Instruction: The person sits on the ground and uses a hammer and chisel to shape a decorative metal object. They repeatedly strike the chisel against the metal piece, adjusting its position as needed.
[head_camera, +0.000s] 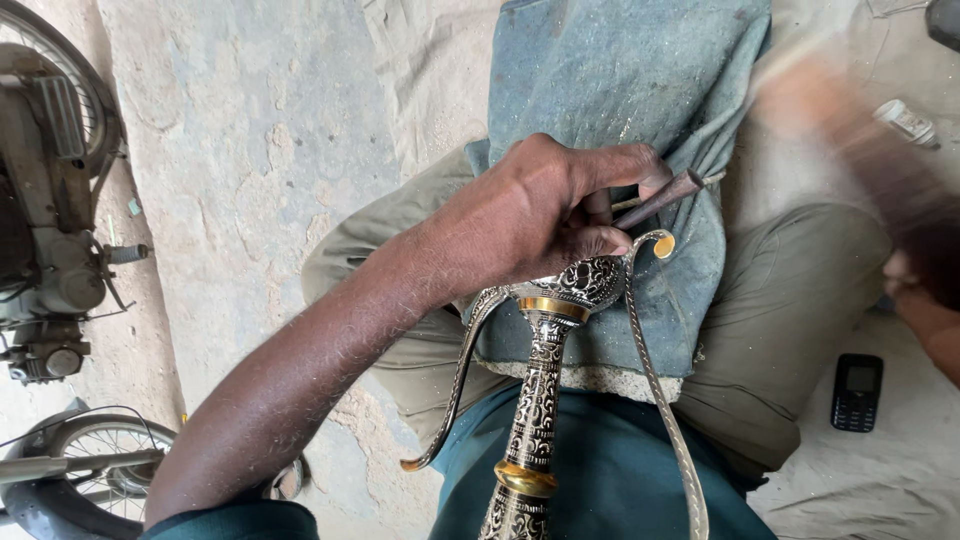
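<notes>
Engraved ewer (545, 350) lies on the lap, long axis running away from the camera onto a blue cloth (620, 90). Left hand (545, 205) pinches a chisel (660, 198) against it. Right hand (890, 190) is blurred; grip unclear. Phone (857, 392) lies right, apart.

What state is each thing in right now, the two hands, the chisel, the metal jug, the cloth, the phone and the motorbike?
Left hand: closed around the chisel, resting on the jug.
Chisel: slanted, gripped in the fingers.
Ornate metal jug: lying lengthwise across the lap.
Blue cloth: spread over the knees under the jug.
Right hand: blurred, wielding a dark blurred object.
Phone: on the ground, screen dark.
Motorbike: parked.
</notes>
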